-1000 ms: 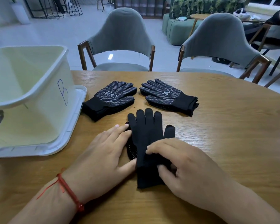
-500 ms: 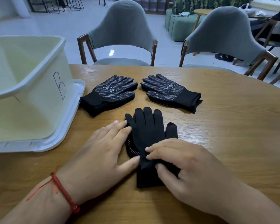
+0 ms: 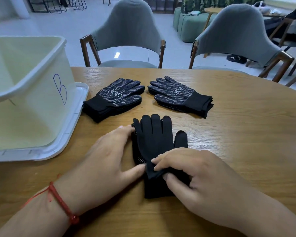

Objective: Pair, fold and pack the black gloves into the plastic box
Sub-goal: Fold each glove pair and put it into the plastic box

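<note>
A pair of black gloves (image 3: 154, 139) lies stacked in front of me, fingers pointing away, the dotted lower one peeking out at the left. My left hand (image 3: 106, 159) rests flat on the table with straight fingers touching the pair's left edge. My right hand (image 3: 191, 170) pinches the top glove near the cuff between thumb and fingers and lifts a fold of it. Two stacks of dotted black gloves lie further back, the left stack (image 3: 114, 98) and the right stack (image 3: 179, 96). The white plastic box (image 3: 29, 86), marked with a blue B, stands at the left.
The box sits on its white lid (image 3: 70, 134) at the table's left edge. Two grey chairs (image 3: 125, 33) stand behind the wooden table (image 3: 246, 125). Bare wood lies to the right of the gloves.
My right hand has tightened its pinch on the top glove's cuff and raised a fold. The left hand stays at the pair's left edge. The camera moved slightly closer.
</note>
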